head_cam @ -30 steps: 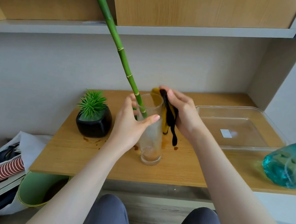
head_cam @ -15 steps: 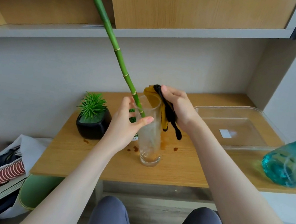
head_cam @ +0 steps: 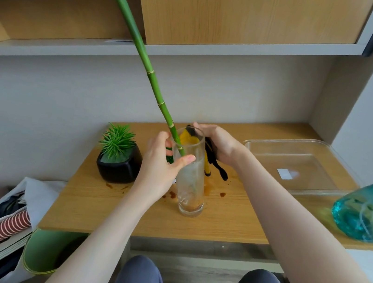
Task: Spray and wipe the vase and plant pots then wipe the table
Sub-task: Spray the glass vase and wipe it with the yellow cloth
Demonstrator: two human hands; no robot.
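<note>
A tall clear glass vase (head_cam: 191, 186) stands on the wooden table (head_cam: 228, 224), with a long green bamboo stalk (head_cam: 144, 59) leaning out of it to the upper left. My left hand (head_cam: 160, 169) grips the vase near its rim, thumb across the front. My right hand (head_cam: 219, 146) holds a yellow and black cloth (head_cam: 212, 160) against the far side of the rim. A small black pot (head_cam: 119, 167) with a spiky green plant sits to the left of the vase. Brown stains (head_cam: 222, 194) mark the table around the vase's base.
A clear plastic tray (head_cam: 298, 166) lies at the back right. A teal spray bottle (head_cam: 369, 212) stands at the right edge. Wooden shelves (head_cam: 248, 21) hang overhead. Bags and a green bin (head_cam: 41, 250) sit on the floor at the left.
My right hand has slid the cloth up the vase's far side to its rim. My left hand keeps its hold on the vase.
</note>
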